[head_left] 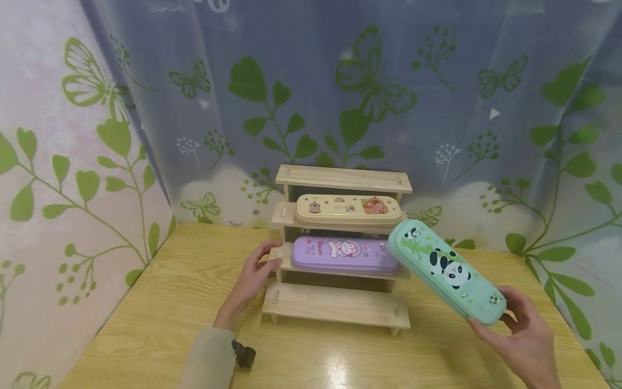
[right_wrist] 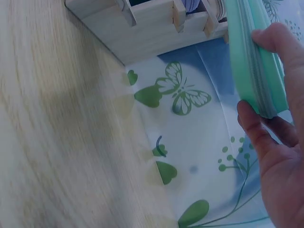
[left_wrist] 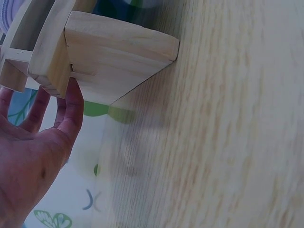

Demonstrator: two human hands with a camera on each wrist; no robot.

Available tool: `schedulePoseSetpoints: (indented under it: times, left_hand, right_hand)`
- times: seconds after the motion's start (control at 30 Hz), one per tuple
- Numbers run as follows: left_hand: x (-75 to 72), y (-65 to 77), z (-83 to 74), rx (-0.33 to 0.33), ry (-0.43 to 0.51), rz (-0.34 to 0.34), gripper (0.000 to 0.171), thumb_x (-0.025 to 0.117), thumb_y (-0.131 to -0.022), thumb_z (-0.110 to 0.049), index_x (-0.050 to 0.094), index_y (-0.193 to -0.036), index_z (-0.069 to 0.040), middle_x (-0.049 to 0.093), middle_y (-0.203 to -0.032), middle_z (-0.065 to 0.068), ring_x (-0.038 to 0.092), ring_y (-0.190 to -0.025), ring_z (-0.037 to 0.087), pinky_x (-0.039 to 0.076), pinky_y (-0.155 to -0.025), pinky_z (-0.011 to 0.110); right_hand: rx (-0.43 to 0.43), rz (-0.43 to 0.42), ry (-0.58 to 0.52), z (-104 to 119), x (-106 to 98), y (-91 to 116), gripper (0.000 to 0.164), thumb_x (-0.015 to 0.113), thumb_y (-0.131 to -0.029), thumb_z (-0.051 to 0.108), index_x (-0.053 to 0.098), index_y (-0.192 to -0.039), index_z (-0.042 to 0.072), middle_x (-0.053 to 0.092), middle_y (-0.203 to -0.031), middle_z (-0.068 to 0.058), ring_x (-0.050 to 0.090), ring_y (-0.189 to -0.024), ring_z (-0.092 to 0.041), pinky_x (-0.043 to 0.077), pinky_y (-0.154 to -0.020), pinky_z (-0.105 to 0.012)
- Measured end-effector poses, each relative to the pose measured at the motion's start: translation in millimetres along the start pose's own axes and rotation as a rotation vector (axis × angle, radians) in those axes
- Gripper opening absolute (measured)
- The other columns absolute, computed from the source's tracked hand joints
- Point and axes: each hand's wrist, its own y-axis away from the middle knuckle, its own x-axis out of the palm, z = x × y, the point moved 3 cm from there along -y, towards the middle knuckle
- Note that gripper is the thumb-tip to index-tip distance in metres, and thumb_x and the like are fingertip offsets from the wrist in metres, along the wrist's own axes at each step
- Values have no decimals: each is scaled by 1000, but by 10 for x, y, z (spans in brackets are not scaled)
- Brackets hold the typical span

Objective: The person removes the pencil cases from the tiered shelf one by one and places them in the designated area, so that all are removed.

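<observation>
A mint-green pencil case with panda pictures is held aloft, tilted, at the right of the stepped wooden rack. My right hand grips its lower right end, thumb on one side and fingers on the other. In the right wrist view the zipper side of the green case shows. My left hand holds the left end of one of the rack's middle steps between thumb and fingers. On that step lies a purple pencil case; a cream pencil case lies one step higher.
The rack's top step and lowest step carry nothing. It stands on a wood-grain table, before a curtain printed with green leaves and butterflies. A black band piece sits at my left cuff.
</observation>
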Motion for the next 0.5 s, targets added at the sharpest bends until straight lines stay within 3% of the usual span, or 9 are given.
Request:
schedulePoseSetpoints:
  times: [0.17, 0.37, 0.5]
  left_hand:
    - [4, 3, -10, 6, 6, -3, 42, 58, -103, -19, 51, -144, -16, 45, -152, 12, 65, -106, 20, 57, -89, 33]
    - [10, 1, -10, 12, 12, -2, 41, 57, -103, -19, 52, -144, -16, 44, -154, 12, 66, -108, 24, 58, -91, 36]
    - [6, 3, 4, 15, 16, -5, 42, 58, -103, -20, 52, -144, -16, 43, -155, 11, 65, -111, 25, 57, -93, 38]
  right_hand:
    - [72, -84, -4, -41, -56, 3, 82, 86, -58, -23, 58, -131, -1, 59, -115, 20, 57, -99, 1, 48, -80, -1]
    - [161, -153, -11, -107, -136, 26, 79, 86, -59, -22, 62, -129, 5, 62, -111, 20, 58, -98, 2, 48, -74, -2]
    - [175, -219, -27, -144, -193, 42, 77, 84, -60, -24, 63, -128, 5, 62, -111, 18, 60, -94, 4, 49, -70, -2]
